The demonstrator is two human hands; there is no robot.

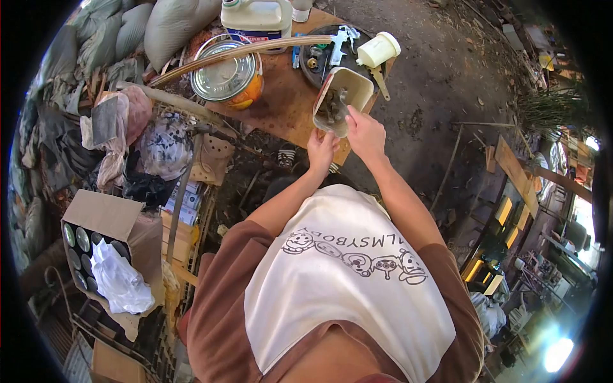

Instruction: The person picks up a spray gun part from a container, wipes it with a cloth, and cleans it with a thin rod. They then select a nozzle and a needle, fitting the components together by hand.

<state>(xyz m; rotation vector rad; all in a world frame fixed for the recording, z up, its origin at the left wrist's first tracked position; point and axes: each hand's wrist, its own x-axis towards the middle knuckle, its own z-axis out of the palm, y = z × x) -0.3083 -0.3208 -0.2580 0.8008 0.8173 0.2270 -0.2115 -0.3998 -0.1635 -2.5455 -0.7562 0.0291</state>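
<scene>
A cut-open, off-white plastic container with murky liquid and dark bits inside tilts at the near edge of a wooden table. My left hand grips its near rim, fingers bent. My right hand is closed at the container's right side, its fingertips reaching over the opening beside a small pale curved piece. What the right fingers hold is hard to make out. Just beyond, a spray gun lies on a dark round tray, near a white cup.
A paint can and a white jug stand on the wooden table, with a hose running across. Lower left sits a cardboard box of cans. Sacks pile up behind; planks lean at right.
</scene>
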